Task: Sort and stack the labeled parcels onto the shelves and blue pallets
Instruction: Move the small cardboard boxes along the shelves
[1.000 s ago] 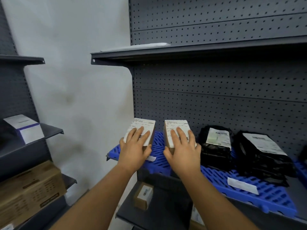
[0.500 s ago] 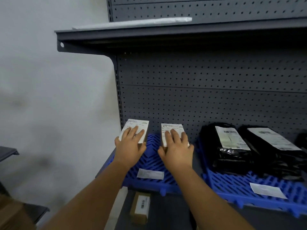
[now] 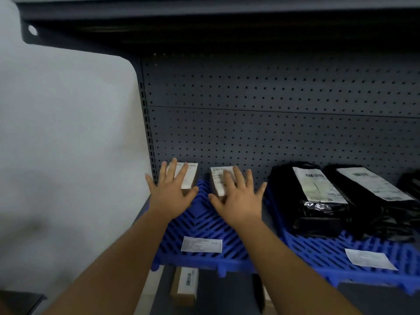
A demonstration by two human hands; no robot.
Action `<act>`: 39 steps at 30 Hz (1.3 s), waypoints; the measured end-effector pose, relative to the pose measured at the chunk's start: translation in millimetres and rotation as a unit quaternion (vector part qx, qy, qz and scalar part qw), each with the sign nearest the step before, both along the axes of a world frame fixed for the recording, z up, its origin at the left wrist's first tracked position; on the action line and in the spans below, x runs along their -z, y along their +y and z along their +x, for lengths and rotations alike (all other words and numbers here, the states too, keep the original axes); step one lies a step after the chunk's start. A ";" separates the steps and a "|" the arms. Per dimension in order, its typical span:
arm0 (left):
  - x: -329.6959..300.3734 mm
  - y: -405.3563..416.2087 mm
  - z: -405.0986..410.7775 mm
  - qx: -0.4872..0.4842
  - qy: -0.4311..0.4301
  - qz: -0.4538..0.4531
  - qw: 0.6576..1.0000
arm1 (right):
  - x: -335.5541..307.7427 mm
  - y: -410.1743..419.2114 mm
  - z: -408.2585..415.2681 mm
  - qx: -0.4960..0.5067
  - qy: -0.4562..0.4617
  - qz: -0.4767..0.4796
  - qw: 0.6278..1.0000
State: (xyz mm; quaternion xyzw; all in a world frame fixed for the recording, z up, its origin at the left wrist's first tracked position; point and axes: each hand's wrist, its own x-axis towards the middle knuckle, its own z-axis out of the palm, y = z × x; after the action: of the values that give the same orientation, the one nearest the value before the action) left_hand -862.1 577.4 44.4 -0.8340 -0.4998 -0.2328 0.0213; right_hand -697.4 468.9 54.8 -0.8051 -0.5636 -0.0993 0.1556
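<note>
Blue slatted plastic forms the left pallet [image 3: 200, 223], whose back edge meets the grey pegboard [image 3: 272, 123] and whose front edge overhangs the shelf below. Two small labelled boxes sit at its rear: the left box [image 3: 189, 178] close to the shelf upright [image 3: 147, 142], the right box [image 3: 219, 181] just beside it with a narrow strip of pallet between them. The left hand [image 3: 170, 194] lies flat on the left box, fingers spread and straight; the right hand [image 3: 239, 196] lies the same way on the right box. Bare pallet stays open in front of both boxes, down to a loose label [image 3: 201, 244] near the front edge. A gap of grey shelf separates this pallet from the right pallet [image 3: 341, 251], which carries two black bagged parcels [image 3: 318, 201] with white labels.

Since half a second ago both boxes have slid further back toward the pegboard, the fingers have fanned wider, and the view has come closer under the upper shelf [image 3: 204, 17].

A pale wall [image 3: 68, 133] stands left of the shelving; a lower shelf holds another small carton [image 3: 185, 285].
</note>
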 end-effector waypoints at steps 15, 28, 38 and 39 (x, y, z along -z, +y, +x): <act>7.2 -145.7 -18.4 0.035 -0.020 0.085 0.996 | 14.4 -120.8 2.1 -0.136 -0.009 0.134 0.982; 77.2 -315.5 -20.0 0.017 0.012 0.009 1.000 | 82.6 -257.5 3.0 -0.220 0.024 0.032 0.975; 150.6 -321.3 -13.2 0.070 0.014 -0.061 0.996 | 151.9 -283.8 13.0 -0.171 0.066 -0.051 0.982; 157.3 -319.1 -12.6 0.073 0.017 -0.067 0.995 | 158.2 -283.3 13.8 -0.161 0.069 -0.058 0.983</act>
State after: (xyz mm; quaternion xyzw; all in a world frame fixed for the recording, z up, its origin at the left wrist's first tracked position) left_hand -874.7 258.3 -112.9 -0.8714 -0.4519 -0.1857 -0.0432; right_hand -683.7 185.5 -103.4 -0.7163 -0.6788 0.0158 0.1606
